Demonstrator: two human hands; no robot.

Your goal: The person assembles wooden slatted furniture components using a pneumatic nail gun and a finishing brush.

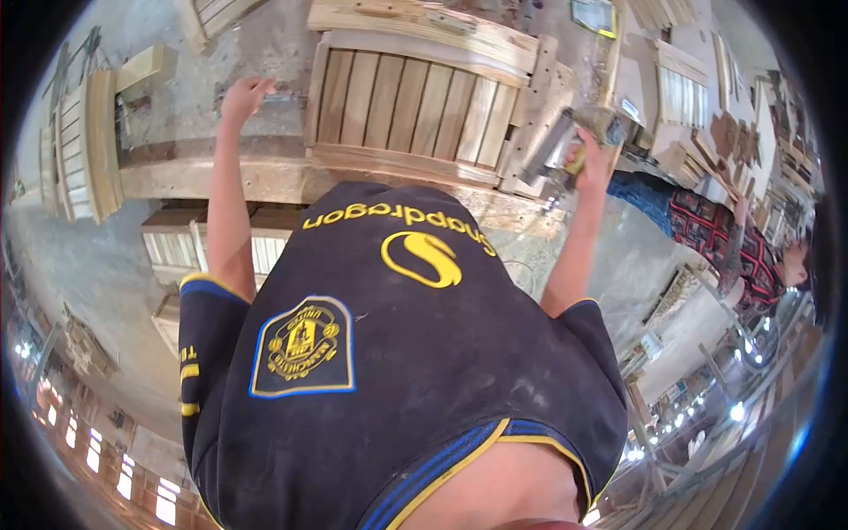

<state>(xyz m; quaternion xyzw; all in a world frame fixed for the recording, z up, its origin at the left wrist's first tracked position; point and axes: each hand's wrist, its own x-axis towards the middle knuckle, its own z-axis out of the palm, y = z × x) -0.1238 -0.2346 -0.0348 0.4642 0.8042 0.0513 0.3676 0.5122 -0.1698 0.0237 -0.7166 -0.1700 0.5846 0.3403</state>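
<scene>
My left hand is closed in the air over the workbench, left of a slatted wooden panel. I cannot make out whether anything is between its fingers. Wrapped round a nail gun, my right hand is at the panel's right end. The tool's long dark metal part slants down to the left, near a light board with holes. Several upright slats fill the panel's frame, which lies on the bench.
The bench's thick front beam runs before my body. More slatted panels stand at the left, others below the bench. Far right is another person in a patterned shirt, near wood pieces. A yellow-edged object lies at the top.
</scene>
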